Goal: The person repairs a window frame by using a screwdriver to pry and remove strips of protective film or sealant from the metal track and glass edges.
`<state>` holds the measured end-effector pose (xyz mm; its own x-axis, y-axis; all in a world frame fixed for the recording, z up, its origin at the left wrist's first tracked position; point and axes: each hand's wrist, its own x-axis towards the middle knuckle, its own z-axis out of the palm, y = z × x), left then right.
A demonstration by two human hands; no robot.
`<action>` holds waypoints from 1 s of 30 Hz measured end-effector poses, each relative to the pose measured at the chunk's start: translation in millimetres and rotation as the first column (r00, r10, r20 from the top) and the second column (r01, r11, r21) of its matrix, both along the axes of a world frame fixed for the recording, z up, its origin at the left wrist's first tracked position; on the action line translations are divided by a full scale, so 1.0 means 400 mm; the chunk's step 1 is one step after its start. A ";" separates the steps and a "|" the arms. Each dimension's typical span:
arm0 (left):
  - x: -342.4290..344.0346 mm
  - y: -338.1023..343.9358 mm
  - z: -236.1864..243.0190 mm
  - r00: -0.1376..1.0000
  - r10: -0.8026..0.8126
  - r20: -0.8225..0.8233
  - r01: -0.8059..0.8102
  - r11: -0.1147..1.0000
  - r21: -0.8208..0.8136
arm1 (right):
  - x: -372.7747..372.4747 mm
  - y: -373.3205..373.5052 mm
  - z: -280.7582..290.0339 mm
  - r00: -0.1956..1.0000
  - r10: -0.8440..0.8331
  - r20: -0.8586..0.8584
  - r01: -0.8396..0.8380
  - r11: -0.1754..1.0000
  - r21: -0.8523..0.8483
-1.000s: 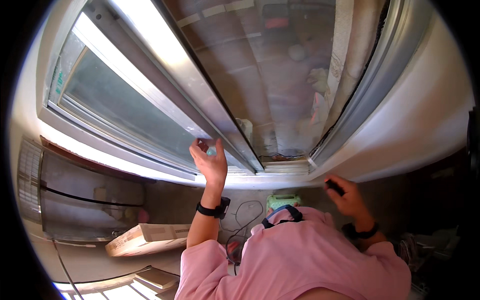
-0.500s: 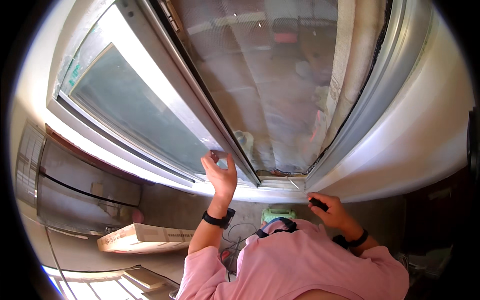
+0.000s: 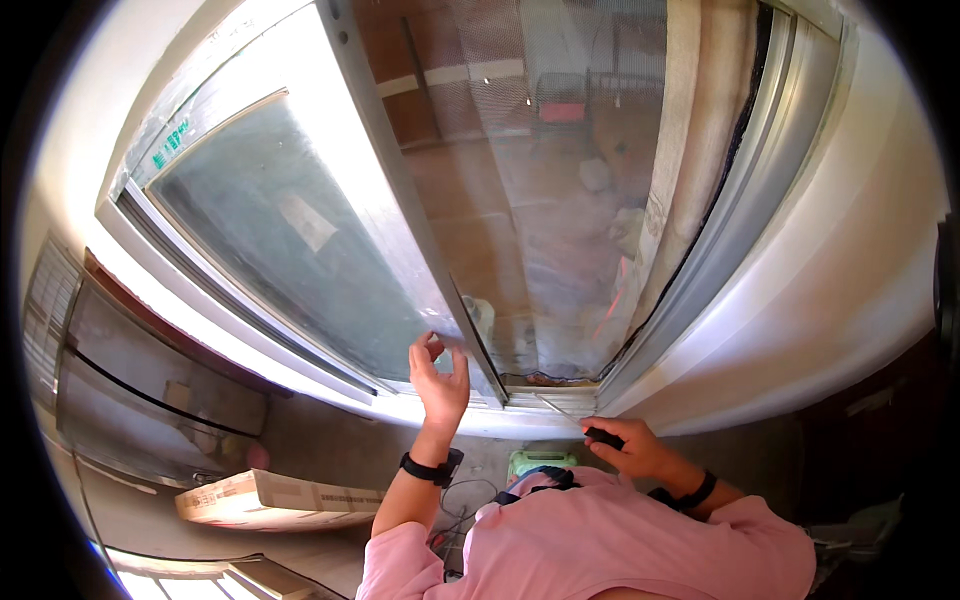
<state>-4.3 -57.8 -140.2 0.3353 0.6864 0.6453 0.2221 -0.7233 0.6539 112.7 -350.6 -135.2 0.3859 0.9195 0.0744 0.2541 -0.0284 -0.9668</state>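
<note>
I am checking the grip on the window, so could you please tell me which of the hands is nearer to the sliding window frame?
Left. The left hand is raised against the sliding window frame near its lower end. The right hand is lower, by the sill, holding a small dark tool.

One fisheye view from your head, facing the sliding window frame [image 3: 400, 230] close up, your left hand [image 3: 440, 375] and right hand [image 3: 625, 447] low in frame.

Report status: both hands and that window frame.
Left hand open on grey metal sliding window frame. Right hand grips small black tool at sill. Nothing blocking.
</note>
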 end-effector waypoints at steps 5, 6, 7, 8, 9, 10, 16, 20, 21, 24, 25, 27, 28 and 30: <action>-0.031 0.054 -0.091 0.968 -0.090 0.235 0.169 0.925 -0.341 | 0.010 -0.030 -0.023 0.996 -0.076 -0.047 0.073 0.996 -0.058; -0.036 0.056 -0.101 0.952 -0.100 0.290 0.203 0.915 -0.350 | 0.010 -0.042 -0.024 0.996 -0.054 -0.064 0.049 0.996 -0.070; -0.048 0.061 -0.122 0.941 -0.091 0.326 0.219 0.898 -0.383 | 0.013 -0.051 -0.020 0.995 -0.093 -0.036 0.091 0.993 -0.074; -0.061 0.070 -0.148 0.928 -0.081 0.363 0.237 0.880 -0.412 | 0.014 -0.061 -0.020 0.991 -0.134 -0.006 0.133 0.988 -0.077; -0.068 0.083 -0.177 0.942 -0.013 0.335 0.164 0.890 -0.426 | 0.014 -0.072 -0.025 0.989 -0.148 -0.029 0.146 0.988 -0.055; -0.088 0.104 -0.217 0.967 0.070 0.245 0.059 0.874 -0.482 | 0.013 -0.082 -0.036 0.990 -0.132 -0.041 0.129 0.990 -0.064; -0.091 0.121 -0.282 0.973 0.140 -0.183 -0.204 0.894 -0.399 | 0.006 -0.127 -0.076 0.965 -0.230 -0.123 0.212 0.966 -0.146; -0.064 0.128 -0.308 0.967 0.133 -0.218 -0.217 0.877 -0.428 | 0.007 -0.122 -0.078 0.964 -0.228 -0.136 0.195 0.956 -0.218; -0.066 0.135 -0.315 0.977 0.137 -0.164 -0.190 0.907 -0.375 | -0.004 -0.118 -0.069 0.968 -0.233 -0.095 0.211 0.958 -0.195; -0.055 0.164 -0.314 0.978 0.120 -0.173 -0.183 0.893 -0.412 | -0.008 -0.113 -0.065 0.969 -0.238 -0.067 0.226 0.962 -0.153; -0.049 0.158 -0.318 0.978 0.114 -0.174 -0.178 0.890 -0.420 | -0.012 -0.118 -0.060 0.970 -0.238 -0.055 0.225 0.958 -0.178; -0.038 0.158 -0.321 0.990 0.077 -0.118 -0.128 0.844 -0.521 | -0.010 -0.102 -0.055 0.973 -0.226 -0.046 0.213 0.957 -0.198; -0.036 0.165 -0.319 0.990 0.083 -0.118 -0.133 0.843 -0.521 | -0.011 -0.088 -0.051 0.968 -0.239 -0.074 0.220 0.954 -0.203; -0.044 0.176 -0.326 0.998 0.031 -0.063 -0.061 0.836 -0.546 | -0.014 -0.067 -0.052 0.963 -0.247 -0.104 0.220 0.952 -0.214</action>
